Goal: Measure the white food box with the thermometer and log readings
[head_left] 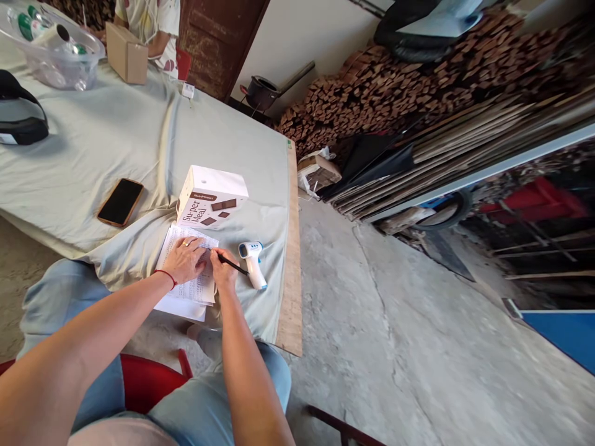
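Note:
Sheets of paper covered in handwriting (198,290) lie on the cloth at the table's near edge. My left hand (183,260) rests flat on them, fingers stretched out, with a ring and a red wrist string. A black pen (238,266) is pinched in my right hand (224,267), at the right side of the sheets. Whether its tip touches the paper is hidden by my fingers. Just beyond the sheets stands a white box (214,195) with brown print. To the right of my right hand lies a white and blue infrared thermometer (253,265).
A phone (121,202) lies left of the box on the cloth-covered table (232,130). Farther back are a clear plastic tub (60,65) of bottles and a cardboard box (126,52), with a person behind it. Stacked firewood (395,87) lines the wall.

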Action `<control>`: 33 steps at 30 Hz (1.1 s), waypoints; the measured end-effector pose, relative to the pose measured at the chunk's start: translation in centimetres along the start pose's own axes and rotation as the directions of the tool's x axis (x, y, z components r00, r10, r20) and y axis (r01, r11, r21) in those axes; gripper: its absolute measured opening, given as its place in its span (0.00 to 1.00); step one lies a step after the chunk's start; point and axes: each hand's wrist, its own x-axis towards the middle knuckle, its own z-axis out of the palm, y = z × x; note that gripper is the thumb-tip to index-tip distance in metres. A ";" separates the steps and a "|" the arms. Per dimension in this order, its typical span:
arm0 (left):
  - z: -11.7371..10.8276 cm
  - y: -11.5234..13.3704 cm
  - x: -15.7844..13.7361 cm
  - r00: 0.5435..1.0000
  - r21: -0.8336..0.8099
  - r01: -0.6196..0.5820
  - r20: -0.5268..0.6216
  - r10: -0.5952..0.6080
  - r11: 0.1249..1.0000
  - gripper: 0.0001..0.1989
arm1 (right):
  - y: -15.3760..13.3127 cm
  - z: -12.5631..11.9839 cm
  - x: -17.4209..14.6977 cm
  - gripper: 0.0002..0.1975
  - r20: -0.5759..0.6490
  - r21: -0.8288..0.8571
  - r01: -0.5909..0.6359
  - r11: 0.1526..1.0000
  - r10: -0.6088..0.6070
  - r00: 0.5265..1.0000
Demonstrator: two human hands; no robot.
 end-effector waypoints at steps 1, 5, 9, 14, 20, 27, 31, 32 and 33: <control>0.0 0.0 0.0 1.000 0.001 0.000 -0.001 0.000 1.000 0.15 | 0.0 0.0 0.0 0.14 0.001 -0.006 0.005 1.000 -0.005 1.000; 0.1 -0.1 -0.1 1.000 0.005 -0.003 -0.005 0.003 1.000 0.15 | 0.2 -0.1 -0.1 0.15 -0.005 -0.033 0.017 0.999 -0.018 1.000; 0.1 -0.1 0.0 1.000 0.005 -0.008 -0.005 0.008 1.000 0.14 | 0.3 -0.1 -0.1 0.16 -0.002 -0.060 0.032 0.998 -0.032 0.999; 0.0 0.0 0.0 1.000 0.008 -0.005 -0.003 0.005 1.000 0.13 | 0.5 -0.1 0.0 0.17 -0.010 -0.101 0.046 0.994 -0.047 0.999; 0.0 0.0 0.0 1.000 0.013 -0.008 -0.007 0.008 1.000 0.14 | 0.9 -0.1 0.1 0.17 -0.016 -0.142 0.070 0.987 -0.073 0.997; 0.1 -0.1 0.0 1.000 0.015 -0.011 -0.011 0.011 1.000 0.14 | 1.0 0.0 0.0 0.16 -0.016 -0.159 0.095 0.983 -0.099 0.995; 0.2 -0.2 0.0 1.000 0.009 -0.011 -0.014 0.011 1.000 0.14 | 1.1 0.0 0.0 0.16 -0.026 -0.159 0.098 0.982 -0.103 0.994; 0.3 -0.2 0.0 1.000 0.007 -0.012 -0.016 0.012 1.000 0.14 | 1.1 0.0 0.0 0.16 -0.030 -0.160 0.095 0.982 -0.101 0.994; 0.3 -0.2 0.0 1.000 0.004 -0.012 -0.017 0.012 1.000 0.14 | 1.2 0.0 0.0 0.15 -0.034 -0.161 0.092 0.983 -0.099 0.995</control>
